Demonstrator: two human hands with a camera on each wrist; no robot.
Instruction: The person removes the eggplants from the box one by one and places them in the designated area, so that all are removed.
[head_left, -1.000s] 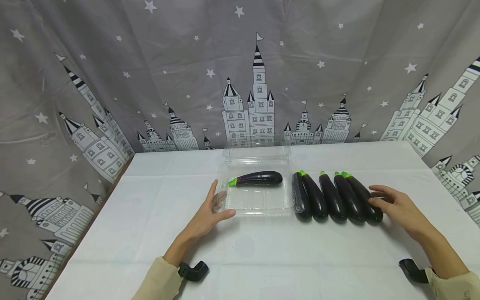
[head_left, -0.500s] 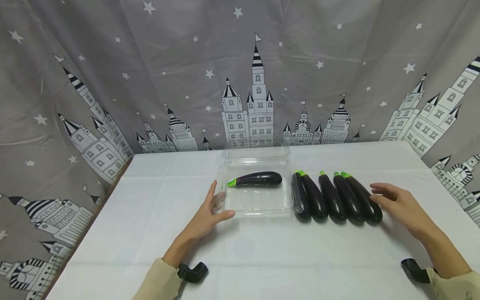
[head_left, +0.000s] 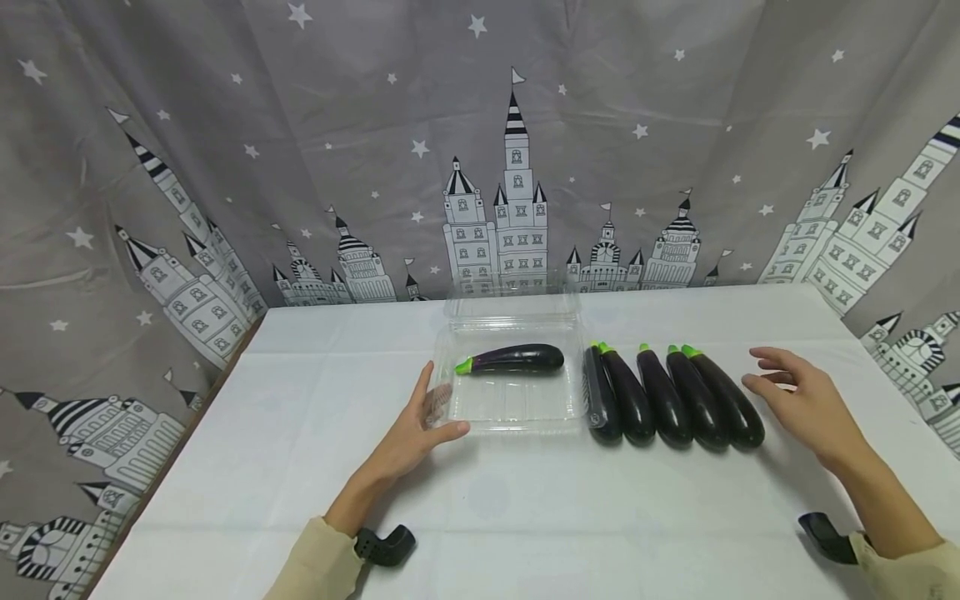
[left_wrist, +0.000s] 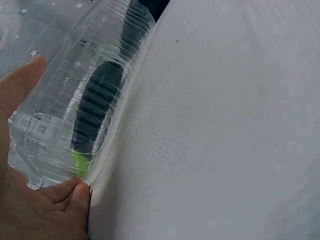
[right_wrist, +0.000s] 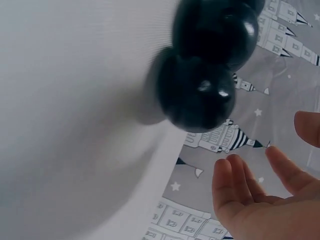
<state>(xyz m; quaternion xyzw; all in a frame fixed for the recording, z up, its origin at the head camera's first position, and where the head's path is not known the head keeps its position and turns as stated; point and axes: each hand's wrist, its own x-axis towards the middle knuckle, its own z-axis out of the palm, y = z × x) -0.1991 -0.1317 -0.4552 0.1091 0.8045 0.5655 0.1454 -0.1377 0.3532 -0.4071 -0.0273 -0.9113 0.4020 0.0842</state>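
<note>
A clear plastic clamshell box point(head_left: 517, 408) stands with its lid raised at the back, and one eggplant point(head_left: 525, 357) with a green stem lies across its inside. My left hand point(head_left: 411, 433) rests at the box's left side, fingers spread; in the left wrist view its fingertips point(left_wrist: 80, 192) touch the box's lower end. To the right of the box several eggplants point(head_left: 660, 396) lie side by side, green stems pointing away from me. My right hand point(head_left: 806, 408) hovers just right of the outermost eggplant point(head_left: 726, 400), fingers loosely bent, holding nothing.
A white cloth point(head_left: 525, 517) covers the table. Behind and beside it hangs a grey curtain point(head_left: 337, 100) printed with castles and stars. Black wrist camera mounts point(head_left: 386, 546) sit under both wrists, close over the cloth.
My right hand has drawn back and up a little from the outermost eggplant, so a gap shows between them. My left hand, the box and the eggplants stay where they were.
</note>
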